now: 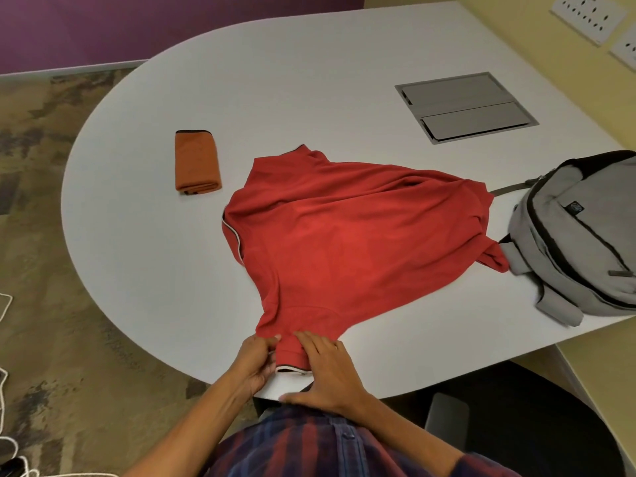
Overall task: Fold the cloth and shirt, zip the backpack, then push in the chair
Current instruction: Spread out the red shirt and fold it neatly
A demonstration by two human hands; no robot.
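Observation:
A red shirt (344, 232) lies spread and rumpled across the middle of the white table (275, 80), one sleeve reaching the near edge. My left hand (256, 361) pinches that sleeve's left side near the striped cuff. My right hand (330, 370) lies flat with fingers apart on the sleeve's right side. An orange cloth (197, 161) sits folded into a small rectangle at the left of the shirt. A grey backpack (578, 235) lies on its side at the table's right edge, touching the shirt's far corner. A dark chair (516, 432) is partly visible at the lower right.
A grey cable hatch (464, 106) is set into the table at the back right. Wall sockets (588, 15) sit on the yellow wall at the top right. White cords (5, 390) trail on the patterned carpet at the left.

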